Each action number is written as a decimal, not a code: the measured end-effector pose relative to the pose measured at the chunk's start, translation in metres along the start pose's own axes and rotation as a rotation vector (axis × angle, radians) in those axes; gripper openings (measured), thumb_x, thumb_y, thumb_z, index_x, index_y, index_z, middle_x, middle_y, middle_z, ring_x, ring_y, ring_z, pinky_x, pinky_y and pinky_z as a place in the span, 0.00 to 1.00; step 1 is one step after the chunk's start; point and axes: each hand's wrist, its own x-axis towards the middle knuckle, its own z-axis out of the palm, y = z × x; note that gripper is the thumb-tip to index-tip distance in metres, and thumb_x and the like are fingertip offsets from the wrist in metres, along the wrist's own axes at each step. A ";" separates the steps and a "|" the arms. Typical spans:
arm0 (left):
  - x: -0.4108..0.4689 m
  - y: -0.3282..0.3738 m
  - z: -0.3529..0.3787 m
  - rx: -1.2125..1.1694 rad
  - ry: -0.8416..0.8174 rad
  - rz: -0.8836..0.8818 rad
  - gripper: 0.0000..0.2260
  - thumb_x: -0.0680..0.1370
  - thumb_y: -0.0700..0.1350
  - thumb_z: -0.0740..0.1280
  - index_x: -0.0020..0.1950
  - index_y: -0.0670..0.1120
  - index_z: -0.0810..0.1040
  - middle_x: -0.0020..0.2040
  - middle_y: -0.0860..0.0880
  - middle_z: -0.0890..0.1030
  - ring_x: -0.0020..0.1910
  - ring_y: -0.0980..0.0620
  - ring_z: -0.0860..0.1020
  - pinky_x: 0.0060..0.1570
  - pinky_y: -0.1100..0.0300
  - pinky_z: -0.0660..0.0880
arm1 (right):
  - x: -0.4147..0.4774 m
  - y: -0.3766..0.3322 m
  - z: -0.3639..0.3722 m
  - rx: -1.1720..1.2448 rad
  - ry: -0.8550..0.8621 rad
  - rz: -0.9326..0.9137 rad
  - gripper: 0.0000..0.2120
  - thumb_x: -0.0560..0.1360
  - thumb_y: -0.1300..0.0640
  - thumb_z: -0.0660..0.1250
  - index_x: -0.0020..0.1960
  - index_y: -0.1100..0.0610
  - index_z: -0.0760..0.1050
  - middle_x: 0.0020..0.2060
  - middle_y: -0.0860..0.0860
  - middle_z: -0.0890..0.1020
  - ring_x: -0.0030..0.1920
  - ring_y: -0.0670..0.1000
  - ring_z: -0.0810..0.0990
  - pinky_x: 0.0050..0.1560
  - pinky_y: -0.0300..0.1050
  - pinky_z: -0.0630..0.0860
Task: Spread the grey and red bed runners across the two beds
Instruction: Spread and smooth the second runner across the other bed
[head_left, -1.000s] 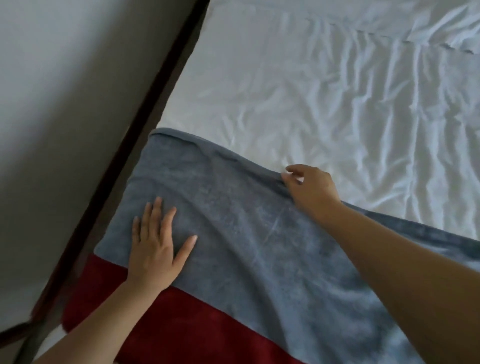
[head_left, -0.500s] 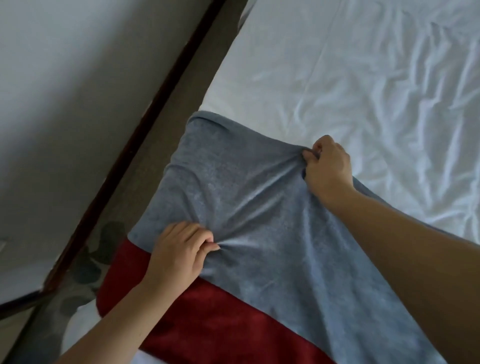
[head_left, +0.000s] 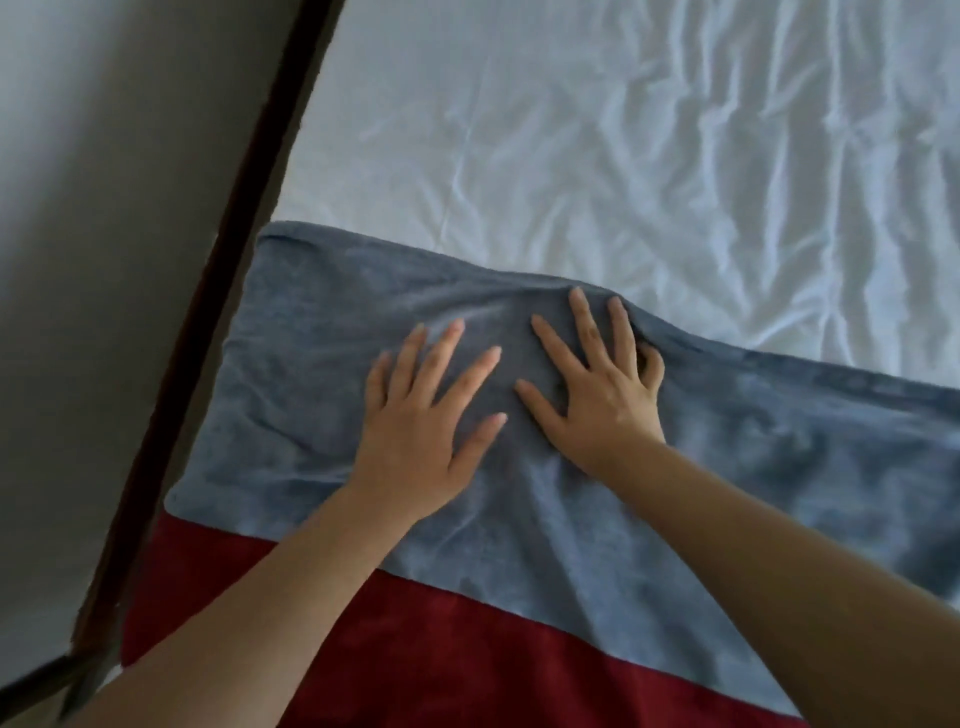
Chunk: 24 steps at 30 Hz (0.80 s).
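Observation:
A grey and red bed runner lies across the foot of a bed with a wrinkled white sheet (head_left: 597, 156). Its grey band (head_left: 311, 364) is the far part and its red band (head_left: 467, 654) the near part. My left hand (head_left: 421, 415) lies flat on the grey band with fingers spread. Right beside it, my right hand (head_left: 597, 384) presses on the grey band near its far edge, fingers spread, the little finger bent at the fabric's edge. A small ridge of cloth bulges just beyond my fingertips.
A dark wooden skirting (head_left: 208, 312) runs diagonally along the bed's left side, with a plain wall (head_left: 104, 260) beyond it. A narrow strip of floor lies between the bed and the wall. The runner's left end reaches the mattress edge.
Both hands have let go of the pinched grey fabric and now lie flat on it, close together. The creases between them have mostly flattened.

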 end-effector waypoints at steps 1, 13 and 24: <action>0.016 0.022 0.004 0.012 -0.018 0.049 0.28 0.83 0.66 0.51 0.81 0.60 0.56 0.84 0.51 0.48 0.82 0.42 0.48 0.77 0.36 0.50 | -0.011 0.017 0.000 0.004 0.006 0.033 0.34 0.78 0.26 0.46 0.81 0.37 0.49 0.82 0.45 0.42 0.81 0.57 0.39 0.72 0.68 0.55; 0.076 0.216 0.082 0.166 -0.233 -0.014 0.42 0.75 0.77 0.43 0.82 0.55 0.43 0.82 0.57 0.36 0.80 0.36 0.38 0.72 0.27 0.40 | -0.159 0.247 -0.013 -0.033 -0.007 0.326 0.33 0.79 0.27 0.44 0.80 0.35 0.43 0.82 0.46 0.46 0.82 0.53 0.45 0.73 0.74 0.52; 0.027 0.321 0.130 0.212 -0.197 0.098 0.37 0.77 0.75 0.44 0.82 0.61 0.43 0.83 0.52 0.40 0.79 0.32 0.37 0.70 0.22 0.45 | -0.245 0.325 0.003 0.115 -0.002 0.464 0.33 0.78 0.26 0.41 0.80 0.35 0.39 0.82 0.46 0.42 0.81 0.52 0.40 0.75 0.74 0.41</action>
